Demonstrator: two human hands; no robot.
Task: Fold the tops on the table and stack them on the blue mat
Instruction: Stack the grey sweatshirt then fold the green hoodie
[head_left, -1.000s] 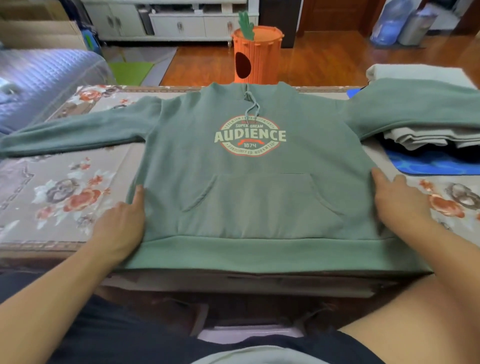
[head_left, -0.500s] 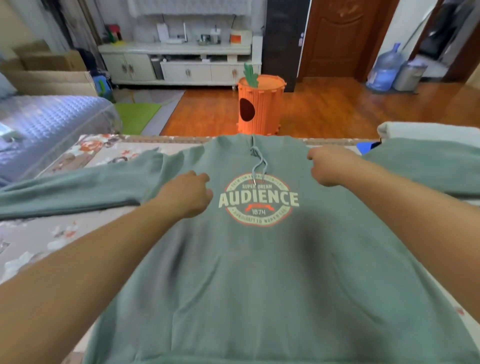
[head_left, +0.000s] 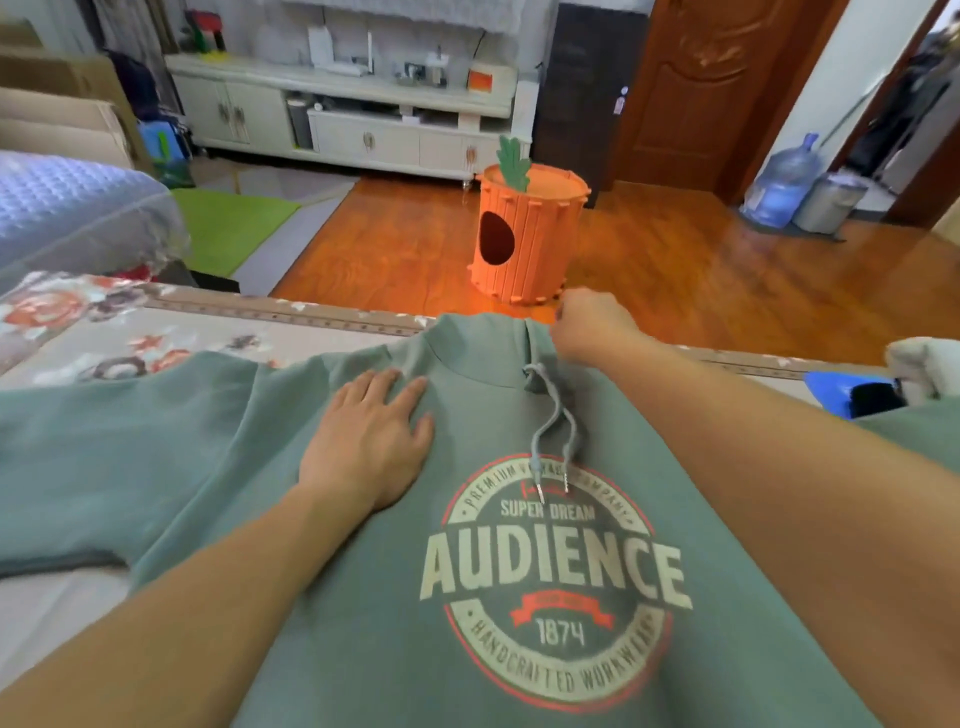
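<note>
A green hoodie (head_left: 363, 623) with an "AUDIENCE" print lies face up on the table, its sleeves spread to both sides. My left hand (head_left: 371, 441) lies flat with straight fingers on the hoodie's left shoulder. My right hand (head_left: 589, 325) is curled at the collar by the far table edge, gripping the hood's fabric. The grey drawstrings (head_left: 553, 415) trail down over the chest. A corner of the blue mat (head_left: 831, 389) shows at the far right, with a folded white top (head_left: 922, 358) on it.
The table wears a floral cloth (head_left: 104, 332). Beyond its far edge stand an orange carrot-shaped barrel (head_left: 524, 239), a white cabinet (head_left: 343, 119) and a water bottle (head_left: 782, 182) on the wooden floor. A blue-covered sofa (head_left: 67, 208) is at left.
Both hands moved from the hoodie's bottom hem up to its top. The left hand has flattened on the shoulder, and the right hand has reached the collar and closed on the hood.
</note>
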